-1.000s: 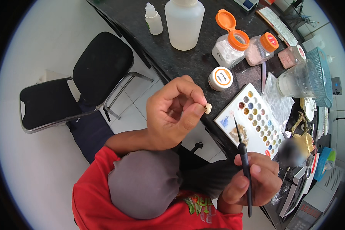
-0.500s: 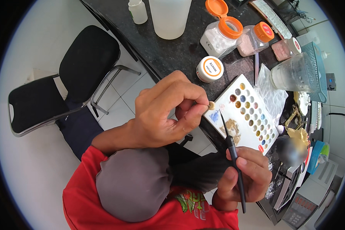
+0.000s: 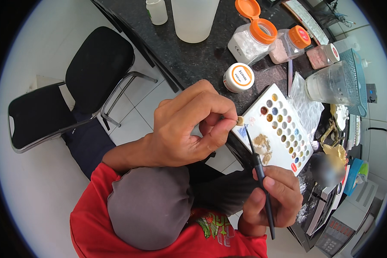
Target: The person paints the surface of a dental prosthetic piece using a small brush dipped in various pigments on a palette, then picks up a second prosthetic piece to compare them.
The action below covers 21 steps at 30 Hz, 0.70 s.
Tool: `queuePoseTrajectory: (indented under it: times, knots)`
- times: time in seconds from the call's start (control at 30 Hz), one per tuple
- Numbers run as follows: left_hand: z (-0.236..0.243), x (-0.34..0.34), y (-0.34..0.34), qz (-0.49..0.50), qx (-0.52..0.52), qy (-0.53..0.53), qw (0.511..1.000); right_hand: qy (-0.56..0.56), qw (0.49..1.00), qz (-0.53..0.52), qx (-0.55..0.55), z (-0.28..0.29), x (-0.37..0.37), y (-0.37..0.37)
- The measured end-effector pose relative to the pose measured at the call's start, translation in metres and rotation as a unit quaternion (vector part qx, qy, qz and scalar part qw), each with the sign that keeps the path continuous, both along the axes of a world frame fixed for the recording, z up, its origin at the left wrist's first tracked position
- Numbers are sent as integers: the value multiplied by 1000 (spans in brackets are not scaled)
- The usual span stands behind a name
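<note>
Between thumb and fingertips, my left hand pinches a small cream-coloured piece that looks like a dental crown, just above the left edge of a white mixing palette. My right hand grips a slim black fine-tipped brush like a pen. The brush tip points up to the crown and is close beside it; whether they touch I cannot tell. The white palette has rows of small round wells with coloured pastes, plus brown and blue smears on its flat part.
Behind the palette stand a white lidded jar, an open orange-capped jar of white powder and jars of pink powder. A clear cup is by a blue basket. A black chair stands left of the dark counter.
My left hand has shifted slightly right with the crown. The brush tip has moved slightly left, and the gap between it and the crown has narrowed.
</note>
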<state>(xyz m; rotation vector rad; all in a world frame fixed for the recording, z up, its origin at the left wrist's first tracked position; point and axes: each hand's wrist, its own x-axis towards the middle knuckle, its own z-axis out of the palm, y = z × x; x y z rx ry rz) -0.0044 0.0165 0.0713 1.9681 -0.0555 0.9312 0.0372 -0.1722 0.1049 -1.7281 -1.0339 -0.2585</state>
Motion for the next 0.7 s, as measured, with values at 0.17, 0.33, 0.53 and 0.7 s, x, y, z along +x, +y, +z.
queuePoseTrajectory:
  times: [0.17, 0.33, 0.53, 0.7]
  knots:
    - [-1, 0, 0, -3, 5, -1, 1000, -11, 1000, 1, -4, -1, 0, 0]
    - [-1, 0, 0, -3, 15, 3, 1000, -13, 1000, 13, -6, 2, 1, 0]
    - [-3, 1, -1, -2, 18, -2, 1000, -3, 1000, -3, -8, 0, 2, -3]
    - [-3, 1, -1, -7, 14, 0, 1000, 0, 1000, -11, -7, -1, 0, -1]
